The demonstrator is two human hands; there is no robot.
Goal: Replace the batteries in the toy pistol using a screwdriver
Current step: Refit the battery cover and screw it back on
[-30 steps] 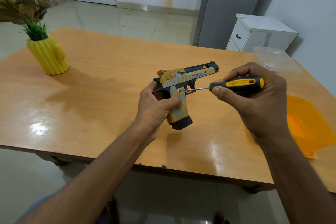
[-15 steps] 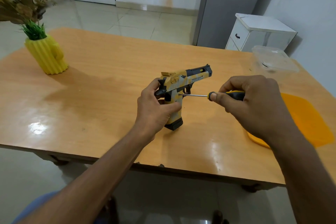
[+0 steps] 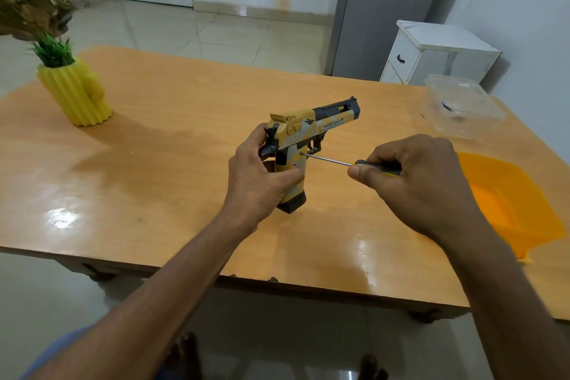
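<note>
Left hand (image 3: 256, 176) grips the toy pistol (image 3: 303, 145) upright on the desk (image 3: 172, 145), right hand (image 3: 422, 182) clamps the screwdriver (image 3: 351, 163), tip at its handle.

there is one view only, from a wide-angle camera on the person's head. it looks forward and down across the wooden table (image 3: 172, 145), whose near edge crosses the lower half of the frame. both forearms reach in from the bottom corners, close to the lens. the floor and the person's feet show below; the far wall and doors show at the top.
</note>
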